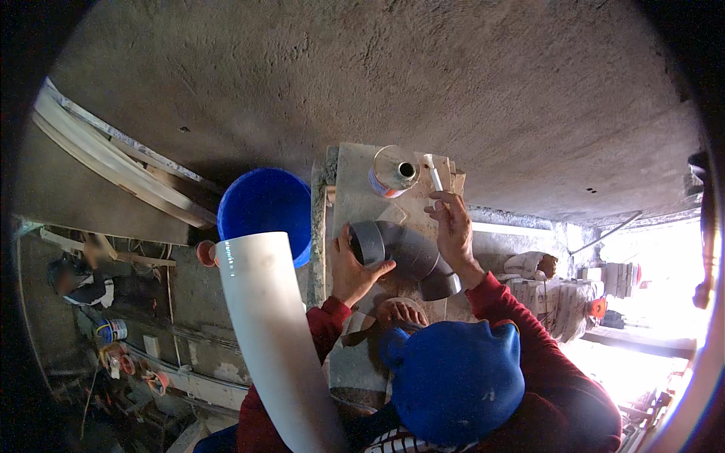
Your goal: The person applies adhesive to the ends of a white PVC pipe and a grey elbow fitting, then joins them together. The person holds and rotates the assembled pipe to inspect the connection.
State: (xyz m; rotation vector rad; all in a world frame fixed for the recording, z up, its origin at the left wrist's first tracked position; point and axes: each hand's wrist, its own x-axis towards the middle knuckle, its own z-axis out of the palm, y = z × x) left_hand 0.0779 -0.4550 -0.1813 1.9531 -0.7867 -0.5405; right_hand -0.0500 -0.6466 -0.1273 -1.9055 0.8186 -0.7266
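Note:
A grey plastic pipe elbow (408,249) with wide socket ends lies on a board (351,170). My left hand (355,272) grips its left socket, fingers at the far side and thumb across the near rim. Past the elbow's right end, my right hand (453,230) is raised, its fingertips pinching a slim white stick (433,174) that points away from me. What its tip is made of I cannot make out. A round metal can (387,167) with an open neck stands upright on the board, left of the stick.
A long white pipe (264,302) slants up from the lower edge, left of my left arm. Behind it is a blue bucket (257,200). A rounded blue form (457,381) hides part of the near area. Another person (91,279) is at the far left, near a small paint can (112,330).

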